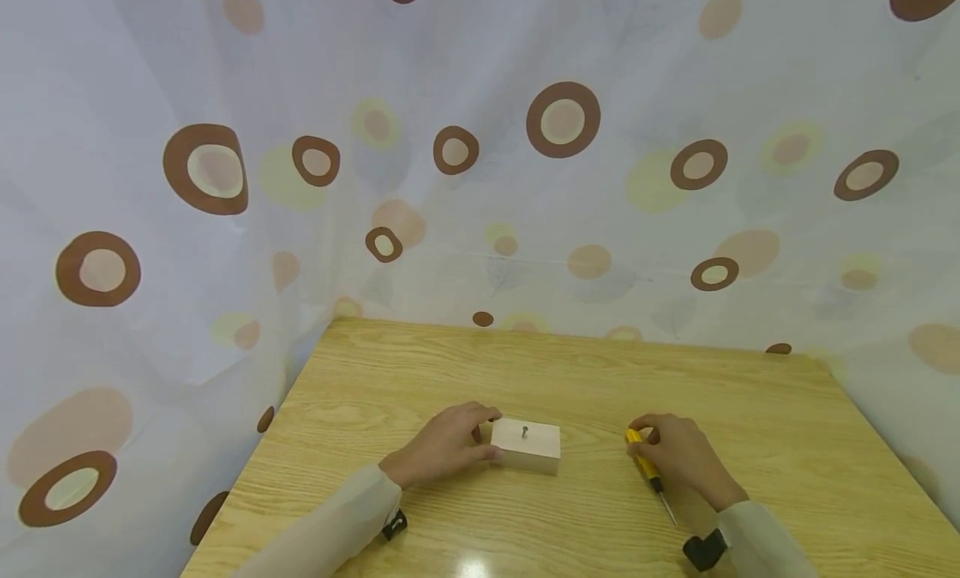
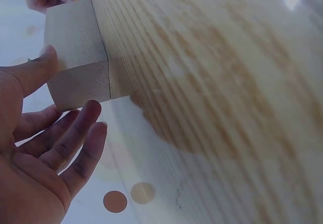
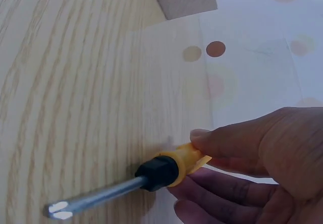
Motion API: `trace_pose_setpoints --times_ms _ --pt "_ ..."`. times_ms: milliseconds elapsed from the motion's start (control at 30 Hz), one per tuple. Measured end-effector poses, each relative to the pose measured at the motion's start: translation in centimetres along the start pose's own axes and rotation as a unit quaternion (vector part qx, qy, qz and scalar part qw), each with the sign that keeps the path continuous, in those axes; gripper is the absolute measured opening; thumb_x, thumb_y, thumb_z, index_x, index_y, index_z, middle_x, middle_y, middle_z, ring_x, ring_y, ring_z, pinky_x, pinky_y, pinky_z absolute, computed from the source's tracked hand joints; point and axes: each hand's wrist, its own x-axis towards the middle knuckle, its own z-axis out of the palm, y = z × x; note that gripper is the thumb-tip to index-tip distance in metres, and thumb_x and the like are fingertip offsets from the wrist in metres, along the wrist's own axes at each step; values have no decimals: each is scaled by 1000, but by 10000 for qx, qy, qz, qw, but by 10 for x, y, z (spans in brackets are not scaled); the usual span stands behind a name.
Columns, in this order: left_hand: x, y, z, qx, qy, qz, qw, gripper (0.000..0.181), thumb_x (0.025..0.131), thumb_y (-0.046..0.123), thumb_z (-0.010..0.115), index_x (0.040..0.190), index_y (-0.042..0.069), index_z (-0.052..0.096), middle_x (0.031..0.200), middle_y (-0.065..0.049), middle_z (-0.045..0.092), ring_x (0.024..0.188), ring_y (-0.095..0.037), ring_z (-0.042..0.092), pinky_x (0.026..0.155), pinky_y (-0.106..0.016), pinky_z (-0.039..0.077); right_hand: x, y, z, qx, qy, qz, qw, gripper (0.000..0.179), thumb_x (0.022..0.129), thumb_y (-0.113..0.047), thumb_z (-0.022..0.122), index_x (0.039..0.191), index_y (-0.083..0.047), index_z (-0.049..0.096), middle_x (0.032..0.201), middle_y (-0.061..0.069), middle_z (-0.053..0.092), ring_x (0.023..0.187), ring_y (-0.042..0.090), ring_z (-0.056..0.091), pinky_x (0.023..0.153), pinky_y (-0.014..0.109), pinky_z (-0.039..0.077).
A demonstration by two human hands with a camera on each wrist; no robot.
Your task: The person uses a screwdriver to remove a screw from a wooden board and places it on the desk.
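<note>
A pale wooden block lies on the table with a small screw standing up from its top. My left hand grips the block's left end, thumb on the near side and fingers at the far corner; in the left wrist view the thumb presses the block while the other fingers spread below it. To the right, my right hand pinches the yellow handle of a screwdriver between thumb and fingers. Its black collar and metal shaft point toward the near side, and the cross-shaped tip shows in the right wrist view.
The wood-grain table reaches back to a white curtain with brown and beige spots, which also hangs along the left and right sides. A black strap piece sits at the right wrist, another at the left.
</note>
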Motion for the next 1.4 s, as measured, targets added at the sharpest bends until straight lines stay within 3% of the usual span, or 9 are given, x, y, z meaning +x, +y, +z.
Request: trace_pose_setpoints --times_ms 167,433,833,1067,1400 --pt "3 1 1 -5 -23 -75 10000 63 95 46 72 142 7 60 131 -5 65 90 -6 63 74 -21 52 -1 0 -5 34 2 -169 9999 34 92 -16 77 120 3 71 84 4 75 64 11 65 57 33 55" --pt "4 5 -1 151 -100 -100 9998 62 96 46 71 142 6 60 133 -6 65 88 -5 61 74 -21 52 -2 -8 -13 567 25 -211 9982 35 96 -13 73 126 3 67 84 1 73 58 14 62 52 30 52" --pt "2 6 -1 317 -100 -48 9994 62 96 45 69 143 6 59 134 -6 64 88 -6 62 74 -21 52 0 -26 -23 634 579 -379 9956 34 96 -18 75 127 -6 67 98 8 74 72 11 69 57 27 56" --pt "1 9 -2 313 -99 -81 9994 63 96 43 71 144 4 58 134 -7 64 87 -8 63 73 -20 51 0 -41 -28 684 632 -410 9948 41 97 -23 74 132 -4 66 103 9 73 78 14 70 59 28 56" --pt "1 8 -2 333 -106 -12 9994 62 96 41 72 143 3 59 133 -8 64 85 -5 61 72 -19 50 3 -55 -31 849 759 -634 9915 36 97 -25 75 127 -6 69 98 5 74 77 14 70 58 29 55"
